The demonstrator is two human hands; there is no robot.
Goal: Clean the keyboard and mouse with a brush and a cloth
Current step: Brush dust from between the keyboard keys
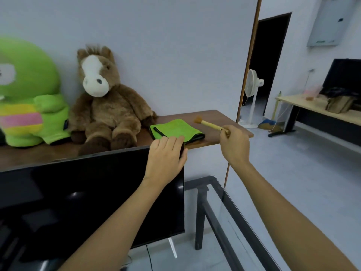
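Note:
A folded green cloth (pixel 175 129) with a dark edge lies on the brown wooden shelf (pixel 214 118) behind the monitor. My left hand (pixel 166 157) reaches over the monitor's top corner, fingertips at the cloth's near edge; whether it grips the cloth I cannot tell. My right hand (pixel 233 145) pinches the end of a small wooden brush (pixel 210 125), whose tan bristles point left and hover just above the shelf, right of the cloth. No keyboard or mouse shows.
A black monitor (pixel 88 202) fills the lower left. A brown plush horse (pixel 105 102) and a green plush toy (pixel 27 94) sit on the shelf. A glass-topped table (pixel 230 212) stands below right; a white fan (pixel 252 94) and another desk (pixel 316 108) stand farther right.

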